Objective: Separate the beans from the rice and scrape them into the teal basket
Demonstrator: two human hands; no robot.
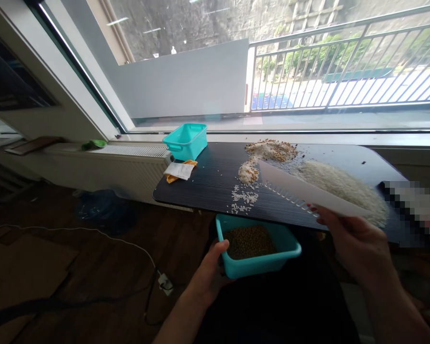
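At the left end of the desk (pixel 200 188) I see a teal tub (pixel 184 139) with a white packet (pixel 179 170) just beside it. My left hand (pixel 209 272) grips the rim of a second tub (pixel 261 265), which holds brown beans, just below the desk's near edge. My right hand (pixel 354 243) pinches a white card (pixel 308 191), tilted over scattered grains beside the rice pile (pixel 340 184).

Daylight comes through a wide window (pixel 215 28) that looks onto a balcony with a grey metal railing (pixel 344 62) and a pale panel (pixel 186 81), above a white radiator (pixel 129 169), a black tabletop (pixel 200 186) and a dark wooden floor (pixel 179 236) crossed by a white cable (pixel 103 233)
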